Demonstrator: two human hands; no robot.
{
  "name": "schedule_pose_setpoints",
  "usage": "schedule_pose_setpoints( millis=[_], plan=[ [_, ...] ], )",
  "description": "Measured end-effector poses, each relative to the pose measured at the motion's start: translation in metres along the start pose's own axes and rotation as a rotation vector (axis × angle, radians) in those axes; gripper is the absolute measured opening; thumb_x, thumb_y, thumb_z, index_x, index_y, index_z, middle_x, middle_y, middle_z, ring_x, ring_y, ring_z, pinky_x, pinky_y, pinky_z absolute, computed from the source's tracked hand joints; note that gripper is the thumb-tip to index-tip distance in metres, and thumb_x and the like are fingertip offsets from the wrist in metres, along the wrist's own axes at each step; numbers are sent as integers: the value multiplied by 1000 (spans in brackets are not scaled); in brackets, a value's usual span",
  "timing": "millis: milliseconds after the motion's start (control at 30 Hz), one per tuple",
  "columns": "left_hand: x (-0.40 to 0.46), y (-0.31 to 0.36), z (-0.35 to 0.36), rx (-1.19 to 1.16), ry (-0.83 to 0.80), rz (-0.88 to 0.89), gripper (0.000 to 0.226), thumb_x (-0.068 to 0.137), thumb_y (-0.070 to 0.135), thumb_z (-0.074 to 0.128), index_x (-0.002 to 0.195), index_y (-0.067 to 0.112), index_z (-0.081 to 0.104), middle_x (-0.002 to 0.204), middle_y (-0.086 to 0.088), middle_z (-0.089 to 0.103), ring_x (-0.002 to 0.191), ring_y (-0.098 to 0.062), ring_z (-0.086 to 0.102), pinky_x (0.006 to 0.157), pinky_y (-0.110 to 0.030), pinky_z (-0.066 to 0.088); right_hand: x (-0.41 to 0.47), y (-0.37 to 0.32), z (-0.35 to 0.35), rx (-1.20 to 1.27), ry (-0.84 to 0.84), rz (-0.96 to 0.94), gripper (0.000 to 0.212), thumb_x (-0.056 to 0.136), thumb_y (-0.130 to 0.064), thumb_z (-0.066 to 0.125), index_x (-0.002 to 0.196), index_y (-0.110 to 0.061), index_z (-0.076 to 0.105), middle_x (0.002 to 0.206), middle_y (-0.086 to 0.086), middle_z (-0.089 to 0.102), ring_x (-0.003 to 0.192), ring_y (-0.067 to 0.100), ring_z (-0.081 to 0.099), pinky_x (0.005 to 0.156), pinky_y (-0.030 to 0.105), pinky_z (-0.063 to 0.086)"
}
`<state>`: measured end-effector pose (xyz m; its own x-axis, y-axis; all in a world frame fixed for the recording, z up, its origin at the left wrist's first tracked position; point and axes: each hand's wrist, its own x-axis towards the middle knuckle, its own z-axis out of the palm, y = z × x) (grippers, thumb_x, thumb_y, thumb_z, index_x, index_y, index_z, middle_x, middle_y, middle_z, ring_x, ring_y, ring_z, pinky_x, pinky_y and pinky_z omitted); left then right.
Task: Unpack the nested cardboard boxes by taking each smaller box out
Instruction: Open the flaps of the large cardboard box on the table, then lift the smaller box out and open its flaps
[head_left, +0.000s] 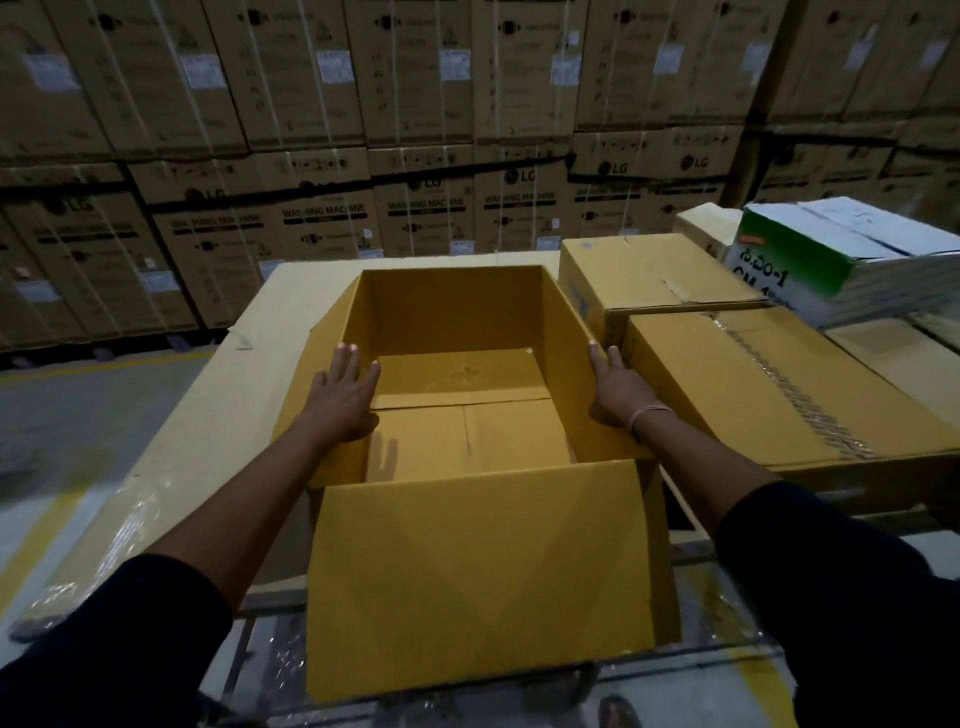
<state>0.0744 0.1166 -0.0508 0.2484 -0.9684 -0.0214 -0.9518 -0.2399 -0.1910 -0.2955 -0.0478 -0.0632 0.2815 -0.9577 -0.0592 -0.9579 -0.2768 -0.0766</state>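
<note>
Two hands on one open box, yours. Left hand lies flat, fingers spread, palm pressed on the top edge of the left wall, fingertips pointing away from you; not curled round anything. Right hand is flat too, laid against the outside of the right wall near its top edge, fingers straight, squeezed between that wall and the taped box beside it. So both palms press the walls, neither is clenched. A pale band sits on your right wrist. Dark sleeves cover both arms up to the forearm.

The open box stands on a big flat carton partly wrapped in clear film. Its near flap hangs down towards you, the side flaps are folded out. Inside, low down, is a smaller box with closed flaps, one flap overlapping the other; it sits on the bottom, filling most of the floor.

To the right, touching the open box, is a closed brown box at the back and the taped box in front of it. A white and green box rests tilted behind those. Stacked washing machine cartons fill the background. Grey floor with a yellow line on the left.
</note>
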Motion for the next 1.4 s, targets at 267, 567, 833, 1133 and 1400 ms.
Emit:
schedule_pose_setpoints(
  millis=[267, 567, 833, 1133, 1400],
  plan=[
    [92, 109, -17, -319, 131, 181, 83, 103, 54, 44, 164, 16, 3, 169, -13, -14, 154, -32, -19, 124, -48, -1, 55, 35, -21, 450, 9, -113, 81, 106, -59, 35, 166, -20, -3, 174, 9, 0, 155, 40, 21, 123, 56, 26],
    [224, 318, -77, -683, 231, 380, 73, 105, 52, 40, 164, 23, 8, 171, -1, -7, 156, -17, -12, 123, -40, 10, 183, 214, -56, 523, 123, 40, 79, 106, -59, 37, 166, -14, 13, 171, 14, 10, 155, 41, 16, 125, 53, 20],
    [345, 430, -76, -813, 39, 187, 76, 105, 49, 43, 164, 19, 6, 170, -10, -8, 156, -34, -9, 125, -49, 7, 281, 340, -48, 400, 69, 180, 82, 102, -67, 38, 166, -21, 14, 172, 15, 6, 156, 44, 6, 124, 58, 10],
    [433, 461, -33, -937, -55, -160, 84, 101, 55, 48, 164, 18, 7, 168, -24, -5, 153, -46, 6, 122, -56, 22, 359, 389, -25, 393, -46, 245, 86, 95, -73, 46, 165, -34, 15, 170, 22, 0, 155, 50, 4, 123, 65, 10],
    [460, 456, -14, -1071, 22, -184, 103, 88, 68, 61, 163, 20, 11, 163, -12, 33, 144, -34, 39, 111, -44, 42, 400, 397, -19, 612, 104, 369, 110, 67, -86, 69, 148, -14, 48, 147, 15, 55, 133, 40, 53, 102, 47, 47]
  ],
)
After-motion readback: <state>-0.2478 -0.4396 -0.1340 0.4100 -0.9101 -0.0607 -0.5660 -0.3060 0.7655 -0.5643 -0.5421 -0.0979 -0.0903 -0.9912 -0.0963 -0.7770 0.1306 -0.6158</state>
